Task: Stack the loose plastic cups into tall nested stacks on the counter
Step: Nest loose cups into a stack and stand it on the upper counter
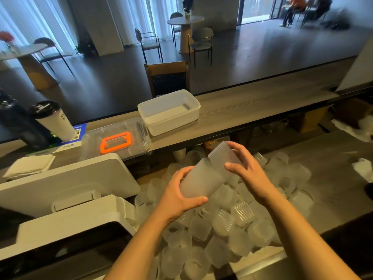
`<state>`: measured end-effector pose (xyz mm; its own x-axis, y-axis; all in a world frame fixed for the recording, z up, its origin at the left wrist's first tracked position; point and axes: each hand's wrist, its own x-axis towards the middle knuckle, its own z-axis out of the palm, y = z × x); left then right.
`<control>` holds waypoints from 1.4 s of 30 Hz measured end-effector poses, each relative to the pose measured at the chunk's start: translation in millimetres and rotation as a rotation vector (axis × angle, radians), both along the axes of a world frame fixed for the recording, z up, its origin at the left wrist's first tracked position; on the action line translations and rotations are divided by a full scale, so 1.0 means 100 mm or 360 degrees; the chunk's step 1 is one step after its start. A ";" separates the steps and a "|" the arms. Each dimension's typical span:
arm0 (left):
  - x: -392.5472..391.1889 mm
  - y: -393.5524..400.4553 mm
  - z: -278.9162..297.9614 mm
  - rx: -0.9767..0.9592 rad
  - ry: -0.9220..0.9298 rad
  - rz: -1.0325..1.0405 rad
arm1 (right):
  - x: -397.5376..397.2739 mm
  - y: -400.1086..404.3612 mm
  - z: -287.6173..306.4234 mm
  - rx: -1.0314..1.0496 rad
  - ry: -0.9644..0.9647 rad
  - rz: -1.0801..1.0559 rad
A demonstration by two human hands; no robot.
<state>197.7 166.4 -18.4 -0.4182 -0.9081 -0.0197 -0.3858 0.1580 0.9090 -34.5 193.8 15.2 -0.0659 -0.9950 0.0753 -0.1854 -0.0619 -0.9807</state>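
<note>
A nested stack [198,181] is gripped by left hand [177,196] fingers; a ribbed cup [221,156] (tilted for nesting) is clamped between right hand [245,168] fingers above loose cups [232,229].

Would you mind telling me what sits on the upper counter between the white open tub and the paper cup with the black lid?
In the head view, a clear lidded box with an orange handle lies between the tub and the cup.

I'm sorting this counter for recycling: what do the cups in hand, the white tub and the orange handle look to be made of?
Nested cups: frosted translucent plastic, ribbed near the rims, light showing through. White tub: opaque matte plastic, probably, with rounded moulded corners. Orange handle: glossy plastic, likely, set on a clear lid.
</note>
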 end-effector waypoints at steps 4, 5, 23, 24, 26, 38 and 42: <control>0.01 0.01 0.00 -0.0047 -0.0060 -0.0026 | 0.01 0.04 -0.08 0.0033 0.0173 -0.0012; 0.00 0.01 -0.01 -0.0055 -0.0066 -0.0037 | 0.00 0.04 -0.09 0.0035 0.0196 -0.0003; -0.48 -0.01 -0.33 0.0129 -0.0125 -0.0012 | -0.16 0.05 -0.49 0.0300 0.0098 0.0124; -0.53 -0.01 -0.35 0.0150 -0.0109 0.0013 | -0.21 0.05 -0.50 0.0306 0.0082 0.0087; -0.61 -0.02 -0.41 0.0203 -0.0075 0.0074 | -0.36 0.06 -0.56 0.0312 0.0052 -0.0012; -1.13 -0.03 -0.56 0.0432 0.0004 0.0021 | -1.81 0.30 -1.24 0.0649 0.0693 -0.0234; -1.30 -0.04 -0.58 0.0484 -0.0007 -0.0021 | -1.99 0.28 -1.42 0.0716 0.1164 -0.0074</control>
<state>67.9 162.4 -76.2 -0.4294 -0.8547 -0.2916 -0.3896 -0.1160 0.9137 -233.8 221.9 -126.8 -0.1961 -0.9379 -0.2863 -0.7730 0.3275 -0.5433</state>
